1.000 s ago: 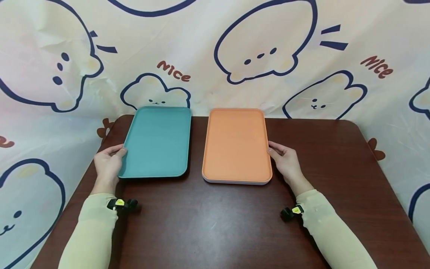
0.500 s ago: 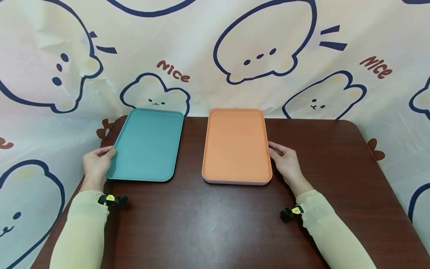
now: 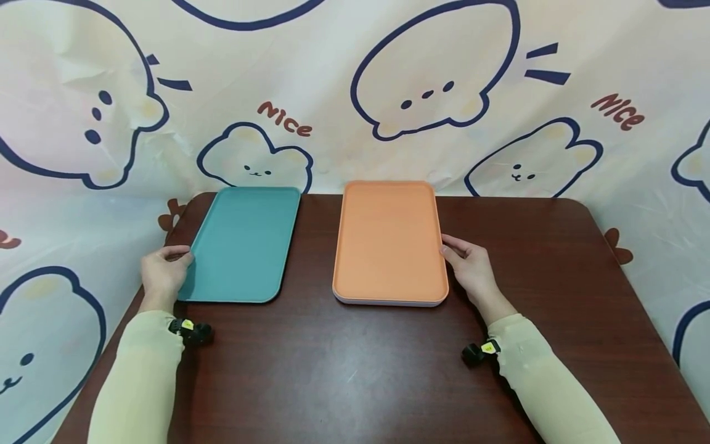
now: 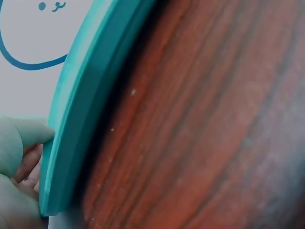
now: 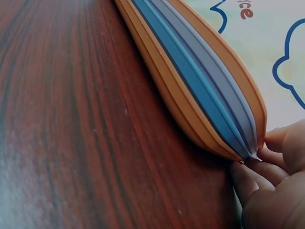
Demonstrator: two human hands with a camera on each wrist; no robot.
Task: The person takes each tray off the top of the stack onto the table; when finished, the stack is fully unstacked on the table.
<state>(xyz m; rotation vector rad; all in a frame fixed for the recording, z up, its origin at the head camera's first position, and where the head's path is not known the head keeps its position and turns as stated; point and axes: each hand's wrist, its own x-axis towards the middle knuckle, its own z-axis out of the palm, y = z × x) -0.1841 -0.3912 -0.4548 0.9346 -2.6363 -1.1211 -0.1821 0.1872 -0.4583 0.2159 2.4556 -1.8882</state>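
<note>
Left fingers (image 4: pixel 21 143): your thumb lies on the top of the teal tray's rim and the other fingers curl beneath it, pinching the edge.
Left hand (image 3: pixel 162 271): it sits at the 9 o'clock edge of the teal tray, by the near corner.
Right fingers (image 5: pixel 259 169): your fingertips press on the side of the tray stack, curled at its rim; whether they clasp it or only touch it cannot be told.
Right hand (image 3: pixel 471 266): it rests at the 3 o'clock edge of the stack, near its middle.
Teal tray (image 3: pixel 238 243): a single tray, lying flat at 10 o'clock on the surface, its far end angled toward 1 o'clock.
Tray stack (image 3: pixel 388 240): an orange tray on top; the right wrist view shows blue, grey and orange rims nested below. It lies at 12 o'clock, well apart from the teal tray.
Surface (image 3: pixel 355 370): dark wood grain, bare between the two trays.
Backdrop (image 3: pixel 432 92): a cartoon-printed cloth at 12 o'clock behind the trays.
</note>
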